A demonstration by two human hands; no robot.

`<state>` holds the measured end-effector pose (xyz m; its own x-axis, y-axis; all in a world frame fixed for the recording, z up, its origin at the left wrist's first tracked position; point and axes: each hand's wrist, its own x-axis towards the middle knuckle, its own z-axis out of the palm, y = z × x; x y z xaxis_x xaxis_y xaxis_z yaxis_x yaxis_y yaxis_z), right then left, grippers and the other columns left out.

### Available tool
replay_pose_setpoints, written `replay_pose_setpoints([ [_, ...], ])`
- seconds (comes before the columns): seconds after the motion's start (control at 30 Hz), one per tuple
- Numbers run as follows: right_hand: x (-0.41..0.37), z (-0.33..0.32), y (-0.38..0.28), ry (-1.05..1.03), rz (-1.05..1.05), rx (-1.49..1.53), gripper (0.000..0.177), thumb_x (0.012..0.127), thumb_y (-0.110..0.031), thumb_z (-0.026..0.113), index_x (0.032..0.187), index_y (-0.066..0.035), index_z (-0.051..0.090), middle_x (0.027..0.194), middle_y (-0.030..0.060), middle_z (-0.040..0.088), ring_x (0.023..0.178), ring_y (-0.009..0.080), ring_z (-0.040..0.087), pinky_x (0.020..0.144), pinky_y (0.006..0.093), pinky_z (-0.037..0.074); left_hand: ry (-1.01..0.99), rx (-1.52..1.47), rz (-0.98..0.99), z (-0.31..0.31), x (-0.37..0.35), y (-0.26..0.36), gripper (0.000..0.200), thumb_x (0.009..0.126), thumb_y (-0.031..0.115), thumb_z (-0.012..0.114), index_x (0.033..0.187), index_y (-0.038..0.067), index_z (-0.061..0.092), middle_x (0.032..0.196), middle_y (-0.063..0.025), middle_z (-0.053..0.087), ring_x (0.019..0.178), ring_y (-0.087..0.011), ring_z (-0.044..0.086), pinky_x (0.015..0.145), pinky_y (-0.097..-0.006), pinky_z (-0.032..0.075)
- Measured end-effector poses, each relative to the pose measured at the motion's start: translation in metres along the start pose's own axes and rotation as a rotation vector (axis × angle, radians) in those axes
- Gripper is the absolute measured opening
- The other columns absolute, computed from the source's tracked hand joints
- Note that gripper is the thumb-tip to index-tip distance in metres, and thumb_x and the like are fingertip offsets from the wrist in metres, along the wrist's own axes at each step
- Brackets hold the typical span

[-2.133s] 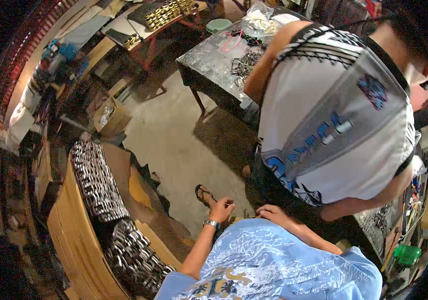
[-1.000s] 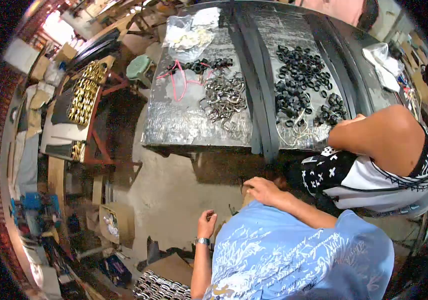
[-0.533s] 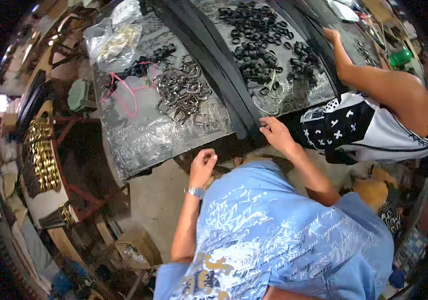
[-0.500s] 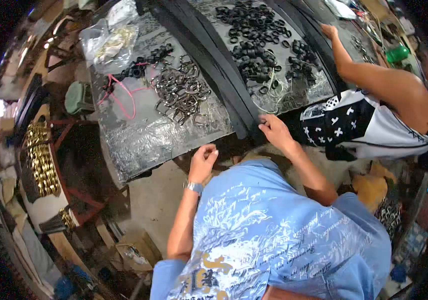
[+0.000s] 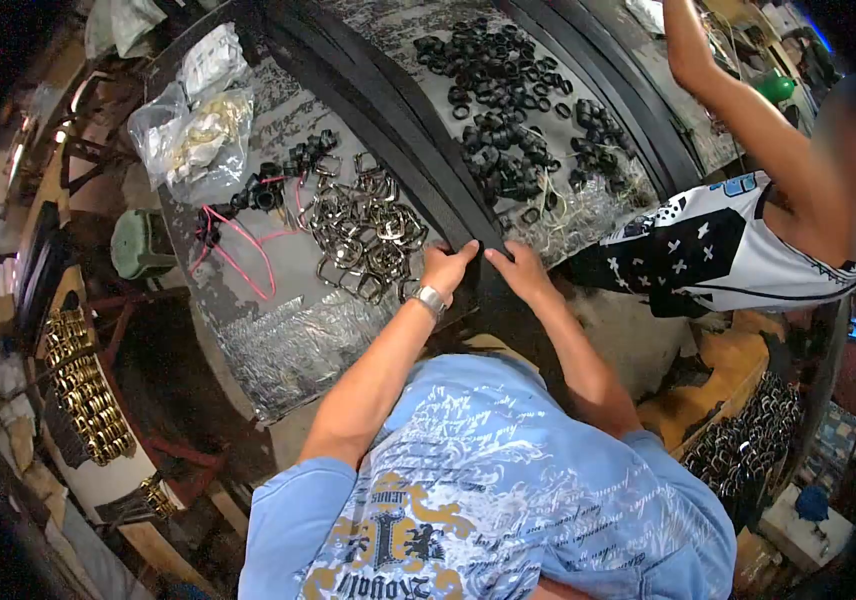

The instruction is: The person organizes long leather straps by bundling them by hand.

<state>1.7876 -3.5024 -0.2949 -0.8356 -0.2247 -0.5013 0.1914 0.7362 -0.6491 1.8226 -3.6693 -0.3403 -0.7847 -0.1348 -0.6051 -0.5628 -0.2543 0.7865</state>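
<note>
Long black belt straps (image 5: 388,120) lie in a stack across the table and reach its near edge. My left hand (image 5: 447,268), with a watch on its wrist, pinches the near end of the straps. Close beside it, my right hand (image 5: 522,274) grips the same end from the other side, its thumb on top. How many straps are between my fingers is hidden. Left of my hands is a pile of silver buckles (image 5: 363,228). Beyond them to the right lie many small black belt loops (image 5: 498,95).
A co-worker in a patterned sleeveless top (image 5: 688,240) stands at the right, arm raised over more black straps (image 5: 608,80). On the table's left are a plastic bag (image 5: 203,140) and pink cord (image 5: 238,250). Gold buckles (image 5: 88,390) hang at left; silver ones (image 5: 748,440) at right.
My left hand has moved up and right onto the strap end, and my right hand has shifted slightly left. The co-worker's arm has risen. The view has shifted a little.
</note>
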Motion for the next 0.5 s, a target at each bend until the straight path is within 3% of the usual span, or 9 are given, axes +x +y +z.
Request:
replay_pose_setpoints([
  [0.03, -0.004, 0.004, 0.005, 0.041, -0.042, -0.026, 0.05, 0.091, -0.045, 0.062, 0.115, -0.001, 0.061, 0.117, 0.0217, 0.06, 0.106, 0.037, 0.059, 0.089, 0.0464, 0.045, -0.086, -0.096, -0.016, -0.002, -0.006, 0.011, 0.059, 0.084, 0.03, 0.077, 0.124, -0.008, 0.056, 0.114, -0.0163, 0.066, 0.101, -0.0231, 0.062, 0.085, -0.0345, 0.05],
  [0.07, -0.003, 0.007, 0.009, 0.09, -0.093, -0.045, 0.049, 0.091, -0.044, 0.063, 0.113, -0.001, 0.061, 0.115, 0.0213, 0.06, 0.104, 0.0367, 0.06, 0.087, 0.0462, 0.045, 0.008, -0.077, -0.053, 0.003, -0.016, 0.022, 0.054, 0.083, 0.029, 0.078, 0.122, -0.005, 0.059, 0.116, -0.0134, 0.066, 0.103, -0.0227, 0.061, 0.085, -0.0355, 0.05],
  [0.13, -0.003, 0.005, 0.01, 0.108, -0.187, 0.023, 0.046, 0.09, -0.04, 0.065, 0.114, -0.001, 0.061, 0.113, 0.0205, 0.061, 0.103, 0.0362, 0.061, 0.086, 0.0446, 0.046, -0.012, -0.004, -0.1, 0.0, -0.009, 0.013, 0.062, 0.08, 0.041, 0.079, 0.125, 0.004, 0.058, 0.119, -0.0106, 0.064, 0.102, -0.0227, 0.059, 0.074, -0.0374, 0.05],
  [0.17, -0.005, 0.002, 0.01, 0.076, -0.228, 0.11, 0.045, 0.089, -0.037, 0.066, 0.116, -0.001, 0.06, 0.112, 0.0201, 0.061, 0.103, 0.0361, 0.061, 0.087, 0.0431, 0.047, -0.054, 0.026, -0.118, 0.0, -0.011, 0.014, 0.065, 0.079, 0.047, 0.078, 0.125, 0.007, 0.057, 0.115, -0.0093, 0.064, 0.093, -0.022, 0.059, 0.064, -0.0364, 0.048],
  [0.23, -0.01, 0.006, 0.016, 0.172, -0.324, 0.138, 0.043, 0.089, -0.031, 0.067, 0.12, -0.002, 0.059, 0.111, 0.0195, 0.062, 0.103, 0.0353, 0.061, 0.089, 0.0408, 0.047, -0.066, 0.019, -0.146, -0.002, -0.011, 0.013, 0.06, 0.081, 0.038, 0.078, 0.125, 0.004, 0.056, 0.105, -0.0063, 0.063, 0.079, -0.0167, 0.056, 0.056, -0.0307, 0.044],
  [0.3, -0.011, 0.004, 0.022, 0.085, -0.305, 0.23, 0.043, 0.089, -0.028, 0.068, 0.122, -0.003, 0.058, 0.112, 0.019, 0.063, 0.105, 0.033, 0.062, 0.091, 0.0396, 0.047, -0.092, -0.224, -0.025, 0.002, 0.003, -0.02, 0.049, 0.086, 0.028, 0.075, 0.125, 0.004, 0.056, 0.108, -0.0078, 0.067, 0.084, -0.0173, 0.066, 0.07, -0.0324, 0.056],
  [0.37, -0.017, -0.01, 0.005, -0.018, -0.2, 0.319, 0.043, 0.089, -0.027, 0.068, 0.122, -0.002, 0.058, 0.114, 0.0181, 0.063, 0.106, 0.0302, 0.062, 0.091, 0.0392, 0.047, -0.187, -0.387, -0.018, 0.008, -0.025, 0.02, 0.044, 0.091, 0.029, 0.07, 0.125, 0.004, 0.057, 0.111, -0.0093, 0.067, 0.095, -0.0198, 0.068, 0.082, -0.0365, 0.057],
  [0.43, -0.024, -0.025, -0.015, -0.114, -0.112, 0.354, 0.043, 0.089, -0.027, 0.068, 0.121, -0.001, 0.058, 0.114, 0.0179, 0.063, 0.106, 0.0295, 0.062, 0.091, 0.0391, 0.047, -0.243, -0.421, -0.174, 0.004, -0.033, 0.037, 0.045, 0.092, 0.033, 0.068, 0.124, 0.004, 0.058, 0.113, -0.0098, 0.067, 0.1, -0.0208, 0.067, 0.083, -0.0376, 0.057],
  [0.5, -0.016, -0.026, -0.01, -0.094, -0.219, 0.276, 0.044, 0.087, -0.029, 0.07, 0.118, 0.0, 0.058, 0.116, 0.0187, 0.063, 0.106, 0.031, 0.062, 0.09, 0.0395, 0.047, -0.351, -0.588, -0.301, -0.001, -0.034, 0.042, 0.049, 0.09, 0.032, 0.071, 0.129, 0.005, 0.055, 0.118, -0.0078, 0.064, 0.104, -0.0223, 0.065, 0.088, -0.0389, 0.055],
])
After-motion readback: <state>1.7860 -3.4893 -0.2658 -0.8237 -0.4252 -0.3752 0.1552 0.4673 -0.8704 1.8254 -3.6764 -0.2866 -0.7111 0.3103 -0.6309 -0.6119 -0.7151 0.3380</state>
